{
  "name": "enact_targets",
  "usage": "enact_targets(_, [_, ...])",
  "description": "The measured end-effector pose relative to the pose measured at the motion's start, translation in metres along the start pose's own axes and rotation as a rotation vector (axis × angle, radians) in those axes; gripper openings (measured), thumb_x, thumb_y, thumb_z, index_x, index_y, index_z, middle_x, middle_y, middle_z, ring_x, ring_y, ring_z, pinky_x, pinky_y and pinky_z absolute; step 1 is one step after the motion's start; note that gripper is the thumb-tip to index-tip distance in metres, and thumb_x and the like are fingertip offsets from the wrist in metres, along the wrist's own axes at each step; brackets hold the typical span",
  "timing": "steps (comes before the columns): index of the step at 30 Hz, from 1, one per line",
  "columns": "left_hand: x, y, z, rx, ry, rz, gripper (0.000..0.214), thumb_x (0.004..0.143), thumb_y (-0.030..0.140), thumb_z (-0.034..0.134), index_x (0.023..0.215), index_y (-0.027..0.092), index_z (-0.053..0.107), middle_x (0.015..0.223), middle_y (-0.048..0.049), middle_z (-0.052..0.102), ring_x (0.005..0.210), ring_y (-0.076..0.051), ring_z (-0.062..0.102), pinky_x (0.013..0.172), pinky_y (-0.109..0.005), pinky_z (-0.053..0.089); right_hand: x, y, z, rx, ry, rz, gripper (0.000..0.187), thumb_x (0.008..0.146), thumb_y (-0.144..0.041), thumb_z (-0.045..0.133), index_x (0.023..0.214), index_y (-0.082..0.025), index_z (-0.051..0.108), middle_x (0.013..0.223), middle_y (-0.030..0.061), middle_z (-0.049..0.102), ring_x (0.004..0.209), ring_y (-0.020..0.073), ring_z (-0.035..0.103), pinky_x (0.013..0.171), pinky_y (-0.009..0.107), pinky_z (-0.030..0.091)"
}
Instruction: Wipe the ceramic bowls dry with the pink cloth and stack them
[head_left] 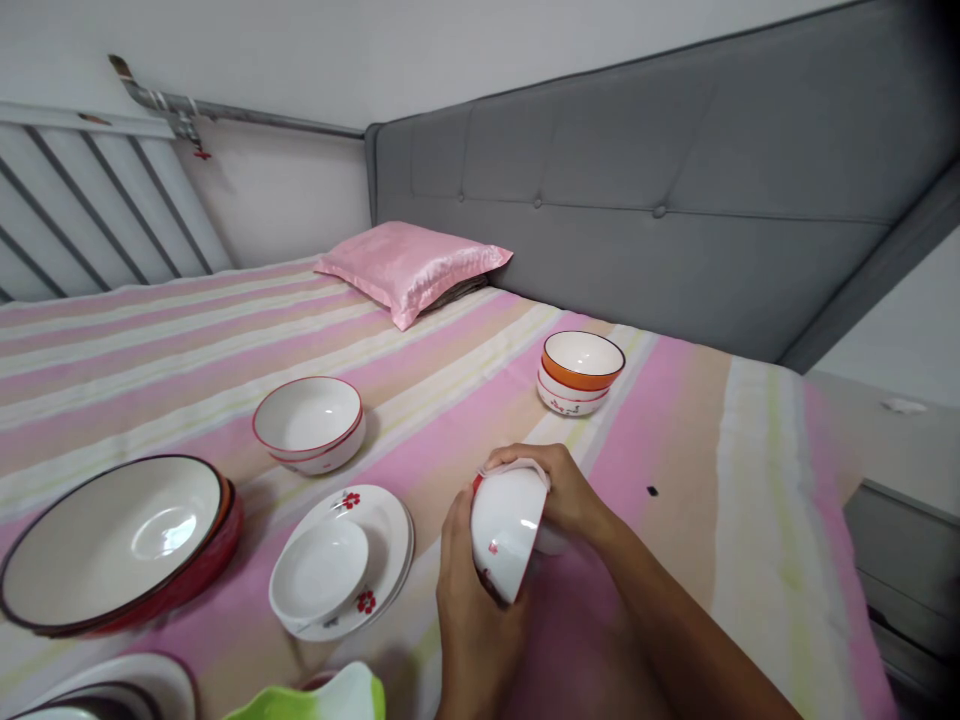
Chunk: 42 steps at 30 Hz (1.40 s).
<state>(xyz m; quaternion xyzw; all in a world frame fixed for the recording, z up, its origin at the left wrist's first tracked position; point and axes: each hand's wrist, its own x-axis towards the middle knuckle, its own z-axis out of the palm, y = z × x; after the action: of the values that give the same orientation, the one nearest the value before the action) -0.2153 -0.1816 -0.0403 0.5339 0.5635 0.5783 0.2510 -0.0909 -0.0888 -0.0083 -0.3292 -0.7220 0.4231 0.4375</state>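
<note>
A white bowl [508, 525] with small red flower marks is tipped on its side between my two hands. My left hand [472, 610] is closed on its left and lower side. My right hand [559, 485] is closed at the top and right side, fingers bent over the rim. A thin whitish edge shows under those fingers; whether it is cloth or part of a bowl I cannot tell. Left of my hands, a small white bowl [321, 570] rests on white plates [394, 590] with red flowers. Beyond is a stack of bowls [577, 378], an orange one on top.
Red-rimmed white bowls [309, 425] sit nested at left, near large dark-rimmed bowls [112, 540]. Plates [161, 680] and a green-and-white dish [337, 695] lie at the lower edge. A pink pillow [412, 265] lies on the striped bed [757, 520] before the grey headboard [615, 180].
</note>
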Motion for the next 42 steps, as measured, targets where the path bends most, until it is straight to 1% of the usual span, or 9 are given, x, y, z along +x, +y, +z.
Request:
enact_targets(3, [-0.002, 0.0, -0.001, -0.034, 0.017, -0.04, 0.081, 0.056, 0.004, 0.057, 0.134, 0.023, 0.045, 0.133, -0.0066, 0.054, 0.125, -0.028, 0.05, 0.105, -0.039, 0.04, -0.001, -0.005, 0.004, -0.064, -0.022, -0.031, 0.025, 0.072, -0.008, 0.06, 0.091, -0.02, 0.072, 0.092, 0.002, 0.073, 0.086, 0.0182, 0.067, 0.077, 0.028, 0.05])
enact_targets(8, [-0.001, 0.002, -0.003, -0.024, 0.042, -0.169, 0.082, 0.055, 0.005, 0.055, 0.135, 0.019, 0.043, 0.132, -0.0092, 0.053, 0.126, -0.028, 0.047, 0.106, -0.041, 0.039, -0.003, -0.007, 0.008, -0.122, -0.061, -0.068, 0.031, 0.071, -0.005, 0.06, 0.094, -0.022, 0.072, 0.095, 0.0013, 0.073, 0.088, 0.0179, 0.067, 0.079, 0.028, 0.049])
enact_targets(11, [0.002, 0.005, -0.004, -0.013, 0.021, -0.146, 0.076, 0.055, 0.004, 0.054, 0.129, 0.019, 0.048, 0.127, -0.0087, 0.055, 0.123, -0.028, 0.049, 0.103, -0.04, 0.041, -0.001, -0.003, 0.008, -0.075, -0.076, 0.0, 0.03, 0.072, -0.006, 0.059, 0.094, -0.021, 0.072, 0.093, 0.0013, 0.073, 0.086, 0.0171, 0.067, 0.077, 0.027, 0.049])
enact_targets(15, [0.003, 0.007, -0.003, -0.055, 0.068, -0.129, 0.073, 0.052, 0.004, 0.052, 0.124, 0.02, 0.051, 0.123, -0.0074, 0.058, 0.121, -0.028, 0.051, 0.1, -0.039, 0.043, 0.003, 0.007, 0.005, 0.01, -0.089, 0.052, 0.029, 0.074, -0.007, 0.056, 0.095, -0.019, 0.072, 0.094, 0.0026, 0.073, 0.088, 0.0177, 0.067, 0.077, 0.027, 0.05])
enact_targets(23, [0.002, 0.006, -0.003, -0.048, 0.082, -0.123, 0.073, 0.052, 0.006, 0.052, 0.124, 0.02, 0.051, 0.125, -0.0067, 0.058, 0.122, -0.027, 0.051, 0.106, -0.039, 0.039, 0.005, 0.023, 0.003, 0.021, -0.132, 0.096, 0.029, 0.075, -0.01, 0.052, 0.096, -0.019, 0.071, 0.094, 0.0039, 0.073, 0.089, 0.0192, 0.066, 0.078, 0.03, 0.05])
enact_targets(28, [0.001, 0.007, -0.005, -0.04, 0.046, -0.092, 0.074, 0.055, 0.005, 0.054, 0.128, 0.02, 0.047, 0.127, -0.0075, 0.056, 0.124, -0.028, 0.049, 0.104, -0.039, 0.04, 0.003, 0.016, 0.002, 0.0, -0.117, 0.085, 0.03, 0.075, -0.009, 0.051, 0.095, -0.018, 0.071, 0.095, 0.0038, 0.072, 0.089, 0.0196, 0.066, 0.079, 0.03, 0.05])
enact_targets(32, [-0.001, 0.009, -0.003, -0.019, 0.008, -0.088, 0.07, 0.063, 0.011, 0.06, 0.131, 0.02, 0.043, 0.13, -0.0089, 0.053, 0.126, -0.028, 0.046, 0.104, -0.04, 0.04, -0.003, -0.008, 0.001, -0.166, -0.099, 0.001, 0.031, 0.079, -0.008, 0.052, 0.098, -0.023, 0.07, 0.098, 0.0011, 0.072, 0.092, 0.0184, 0.066, 0.08, 0.028, 0.049])
enact_targets(38, [-0.001, 0.003, -0.004, -0.066, 0.017, -0.154, 0.073, 0.063, 0.016, 0.065, 0.133, 0.017, 0.042, 0.127, -0.0114, 0.054, 0.119, -0.03, 0.051, 0.102, -0.044, 0.04, -0.008, -0.033, 0.02, -0.551, -0.077, -0.367, 0.019, 0.088, -0.013, 0.053, 0.097, -0.022, 0.067, 0.099, 0.0029, 0.072, 0.093, 0.0183, 0.065, 0.086, 0.03, 0.046])
enact_targets(42, [0.003, 0.001, -0.01, -0.068, -0.007, -0.196, 0.068, 0.059, 0.01, 0.058, 0.126, 0.017, 0.048, 0.117, -0.0091, 0.06, 0.11, -0.029, 0.057, 0.097, -0.042, 0.044, -0.007, -0.03, 0.027, -0.559, -0.073, -0.39, 0.016, 0.09, -0.015, 0.053, 0.092, -0.022, 0.067, 0.097, 0.002, 0.073, 0.09, 0.0167, 0.066, 0.086, 0.029, 0.045])
